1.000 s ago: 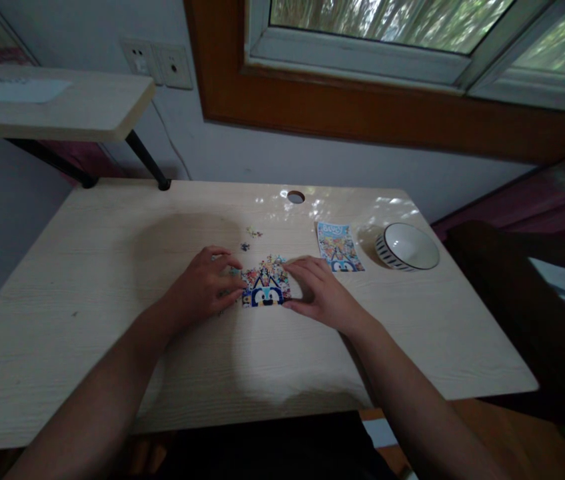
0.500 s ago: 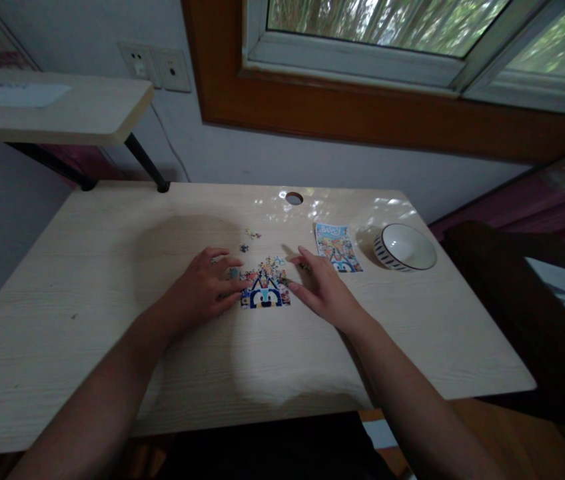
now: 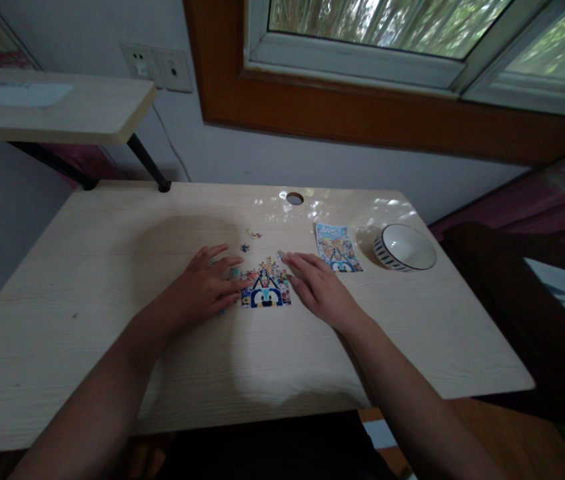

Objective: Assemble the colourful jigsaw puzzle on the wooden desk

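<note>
A small, partly assembled colourful jigsaw puzzle (image 3: 266, 287) with a blue cartoon face lies in the middle of the light wooden table (image 3: 112, 267). My left hand (image 3: 206, 287) lies flat on the table with its fingers spread, its fingertips touching the puzzle's left edge. On the other side, my right hand (image 3: 318, 288) rests flat with fingers stretched out along the puzzle's right edge. A few loose puzzle pieces (image 3: 250, 240) lie just beyond the puzzle.
A printed reference picture (image 3: 337, 247) lies to the right of the puzzle. Beside it stands a white bowl with a striped rim (image 3: 405, 247). A cable hole (image 3: 294, 198) sits near the table's far edge. A raised shelf (image 3: 52, 110) stands at the back left.
My right hand lifted its fingers off the puzzle's top right corner, then settled flat along the right edge. My left hand's fingers spread out flatter against the left edge.
</note>
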